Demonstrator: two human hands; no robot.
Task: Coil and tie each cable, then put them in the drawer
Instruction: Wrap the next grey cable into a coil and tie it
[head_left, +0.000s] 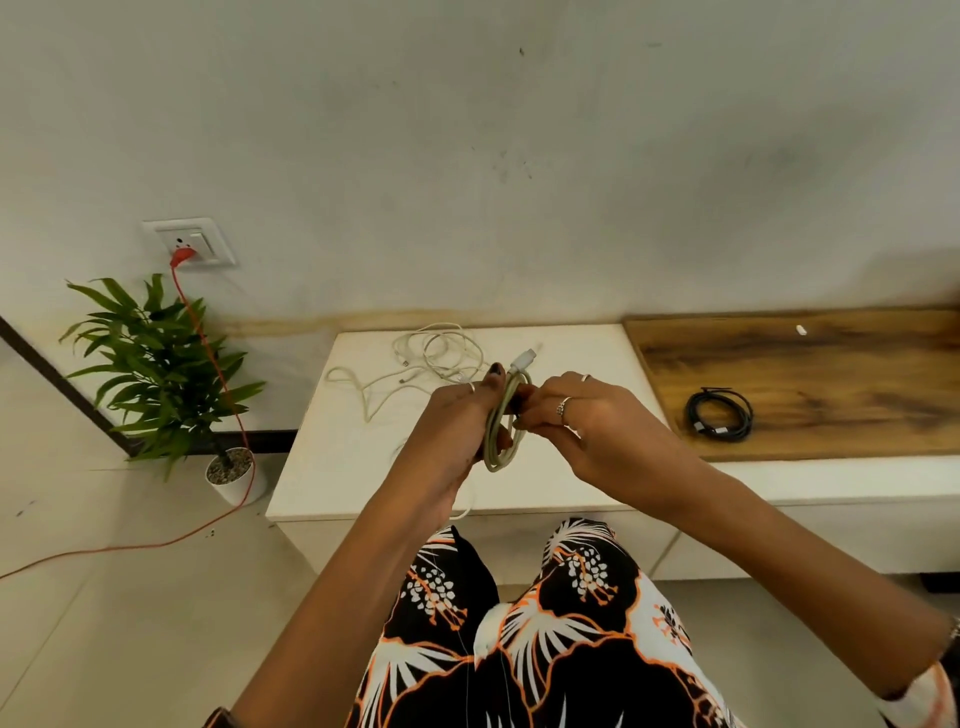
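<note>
Leftmost in the frame, a green leafy potted plant (161, 364) stands in a small white pot on the pale floor, below a white wall socket (189, 241) in the upper left. A thin orange cord (218, 374) is plugged into the socket, hangs down past the plant and trails off along the floor to the left edge.

Right of the plant stands a low white worktop (353, 457). On its far part, left of centre, lies a loose tangle of thin white cables (431, 358), uncoiled, with one strand wandering out towards the left.

At the centre of the frame, held above the worktop's near part, is a pale grey-white cable wound into a narrow oval coil (501, 436), its white plug end (523, 359) sticking up at the top. The left hand (457, 421) has its grip closed round the left side of the coil, thumb up beside the plug. The right hand (582, 415), wearing rings, pinches the coil's right side near the top with curled fingertips. Both forearms reach in from the bottom of the frame, above a black, white and orange patterned garment.

Further right, a dark wooden panel (831, 364) lies along the worktop. On it, right of centre, rests a black cable coiled into a tidy ring (719, 414). A small white object (801, 329), too small to identify, lies near the panel's far edge.
</note>
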